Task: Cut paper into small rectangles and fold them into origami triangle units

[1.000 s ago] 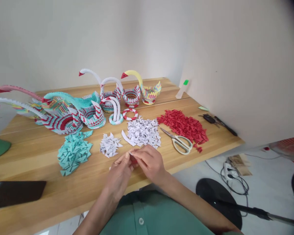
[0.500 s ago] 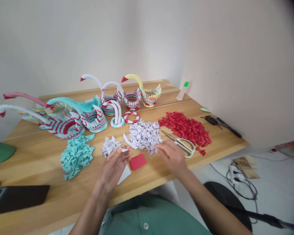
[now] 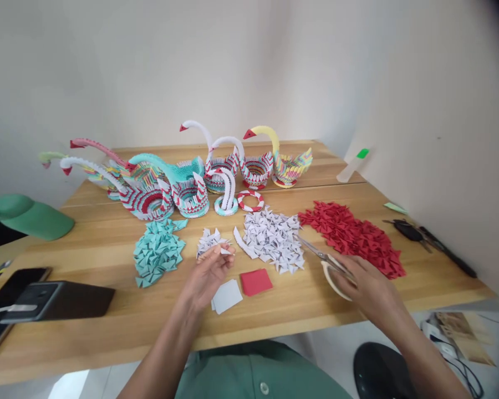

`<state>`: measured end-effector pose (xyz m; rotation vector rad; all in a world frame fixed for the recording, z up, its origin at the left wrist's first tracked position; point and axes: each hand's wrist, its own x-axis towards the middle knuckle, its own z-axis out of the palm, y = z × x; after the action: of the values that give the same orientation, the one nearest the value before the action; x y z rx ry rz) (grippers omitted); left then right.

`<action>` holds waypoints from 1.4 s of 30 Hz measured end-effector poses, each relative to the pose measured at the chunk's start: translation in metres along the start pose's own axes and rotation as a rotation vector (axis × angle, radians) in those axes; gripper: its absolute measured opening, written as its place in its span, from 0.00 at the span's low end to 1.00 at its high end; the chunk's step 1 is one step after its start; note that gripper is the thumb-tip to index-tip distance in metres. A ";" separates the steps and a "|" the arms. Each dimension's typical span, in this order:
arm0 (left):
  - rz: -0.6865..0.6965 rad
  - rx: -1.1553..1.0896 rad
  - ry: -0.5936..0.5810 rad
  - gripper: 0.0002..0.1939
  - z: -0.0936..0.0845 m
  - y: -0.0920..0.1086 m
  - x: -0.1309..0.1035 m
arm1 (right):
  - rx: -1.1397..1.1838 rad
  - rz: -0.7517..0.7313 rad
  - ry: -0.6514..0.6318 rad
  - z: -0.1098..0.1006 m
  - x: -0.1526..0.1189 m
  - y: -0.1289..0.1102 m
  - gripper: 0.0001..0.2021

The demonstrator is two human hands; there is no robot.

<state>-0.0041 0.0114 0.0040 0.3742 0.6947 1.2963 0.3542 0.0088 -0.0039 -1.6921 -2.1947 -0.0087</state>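
Note:
My left hand [image 3: 211, 271] pinches a small white folded paper piece [image 3: 226, 251] just in front of a small pile of white pieces [image 3: 210, 240]. My right hand [image 3: 360, 280] is closed on the handles of the scissors [image 3: 331, 265], which lie at the table with their blades pointing to the large white pile [image 3: 272, 238]. Behind my right hand spreads a pile of red folded pieces [image 3: 357, 233]. Between my hands lie a stack of red paper [image 3: 256, 281] and some white sheets [image 3: 227, 296]. A curved white strip [image 3: 242, 242] rests beside the large white pile.
Folded-paper swans [image 3: 191, 194] stand along the back, with a red and white ring [image 3: 250, 201] before them. Teal pieces [image 3: 158, 249], a green bottle [image 3: 35, 216] and a black device [image 3: 66, 300] are at left. Keys [image 3: 407, 230] lie far right.
My right hand has moved right and taken hold of the scissors' handles. The camera view has turned left. My left hand still pinches the white piece.

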 end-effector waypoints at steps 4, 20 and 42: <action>-0.033 -0.015 0.018 0.10 0.001 0.000 -0.001 | 0.323 -0.057 -0.118 -0.025 0.000 -0.052 0.16; -0.103 0.011 0.021 0.10 0.002 0.002 -0.007 | 0.795 -0.165 -0.288 -0.009 0.013 -0.128 0.18; 0.049 0.119 0.086 0.10 0.001 0.002 -0.003 | 0.811 -0.043 -0.282 -0.005 0.014 -0.141 0.17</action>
<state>-0.0053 0.0093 0.0063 0.4366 0.8421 1.3270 0.2212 -0.0182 0.0358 -1.2158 -1.9848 1.0143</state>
